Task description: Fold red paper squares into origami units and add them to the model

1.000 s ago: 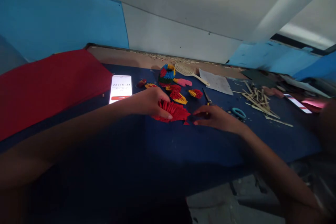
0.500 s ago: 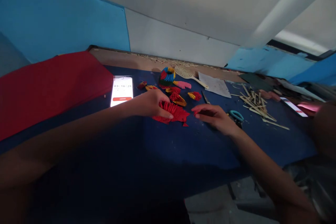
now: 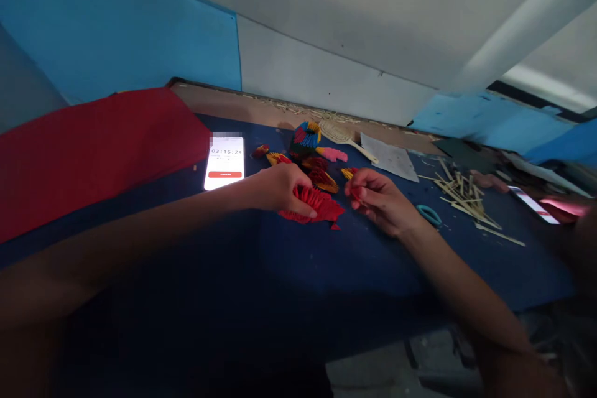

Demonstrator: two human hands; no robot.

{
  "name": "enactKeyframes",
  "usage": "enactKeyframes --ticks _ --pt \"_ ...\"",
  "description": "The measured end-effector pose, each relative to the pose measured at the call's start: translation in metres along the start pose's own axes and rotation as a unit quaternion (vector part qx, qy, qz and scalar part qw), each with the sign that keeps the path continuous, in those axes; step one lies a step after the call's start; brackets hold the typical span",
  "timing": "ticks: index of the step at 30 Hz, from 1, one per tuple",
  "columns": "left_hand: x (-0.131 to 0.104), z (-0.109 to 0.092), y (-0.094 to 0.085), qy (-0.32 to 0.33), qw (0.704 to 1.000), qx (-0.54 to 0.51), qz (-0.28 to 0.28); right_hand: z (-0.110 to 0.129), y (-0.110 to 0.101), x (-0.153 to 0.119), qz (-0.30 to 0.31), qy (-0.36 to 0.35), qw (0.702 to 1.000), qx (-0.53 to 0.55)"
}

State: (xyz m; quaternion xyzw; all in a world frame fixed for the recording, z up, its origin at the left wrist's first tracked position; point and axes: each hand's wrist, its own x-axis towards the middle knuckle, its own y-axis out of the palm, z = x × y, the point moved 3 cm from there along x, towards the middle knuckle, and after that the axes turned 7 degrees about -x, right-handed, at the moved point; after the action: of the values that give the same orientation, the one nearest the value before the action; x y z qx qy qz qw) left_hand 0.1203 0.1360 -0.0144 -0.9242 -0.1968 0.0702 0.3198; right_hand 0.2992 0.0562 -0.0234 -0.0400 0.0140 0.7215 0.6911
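My left hand (image 3: 286, 189) is closed round a stack of red folded paper pieces (image 3: 321, 204), fanned together and resting low over the blue table. One red piece (image 3: 335, 226) sticks out at the right end of the stack. Just to the right, my right hand (image 3: 380, 199) pinches a small red folded paper piece (image 3: 357, 194) between thumb and fingers, apart from the stack. Behind my hands lie red and yellow folded paper clusters (image 3: 321, 177). A multicoloured folded paper model (image 3: 305, 138) with a pink and yellow part (image 3: 333, 154) stands farther back.
A lit phone (image 3: 224, 163) stands left of my hands, by a red sheet (image 3: 116, 149). Toward the back are a hairbrush (image 3: 342, 135) and a white paper (image 3: 390, 158). Blue scissor handles (image 3: 428, 215), wooden sticks (image 3: 464, 196) and another person's phone (image 3: 534, 205) are on the right.
My right hand has turned, bringing its fingers up round the small red piece. My left hand keeps its hold on the red stack. The whole view has shifted slightly.
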Motion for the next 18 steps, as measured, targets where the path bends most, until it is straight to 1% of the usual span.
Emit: enactKeyframes --ticks 3,5,8,12,15,18 --pt "-0.001 -0.001 0.0 -0.009 1.0 -0.007 0.003 -0.002 0.004 0.001 0.011 0.016 0.999 0.032" --pt "-0.001 -0.001 0.0 -0.006 1.0 -0.007 0.0 -0.002 0.007 0.004 0.01 0.013 1.0 0.023" --pt "-0.001 -0.001 0.0 0.01 1.0 0.001 -0.014 0.0 0.009 0.011 -0.018 -0.013 0.999 -0.026" --pt "0.0 -0.001 -0.001 0.031 0.998 0.01 -0.061 0.001 0.013 0.025 -0.054 -0.035 0.993 -0.094" --pt "0.001 -0.002 -0.003 0.055 0.995 0.01 -0.084 -0.002 0.015 0.033 -0.081 -0.036 0.992 -0.094" --pt "0.001 -0.002 -0.004 0.07 0.994 -0.003 -0.087 -0.005 0.017 0.036 -0.094 -0.044 0.992 -0.078"
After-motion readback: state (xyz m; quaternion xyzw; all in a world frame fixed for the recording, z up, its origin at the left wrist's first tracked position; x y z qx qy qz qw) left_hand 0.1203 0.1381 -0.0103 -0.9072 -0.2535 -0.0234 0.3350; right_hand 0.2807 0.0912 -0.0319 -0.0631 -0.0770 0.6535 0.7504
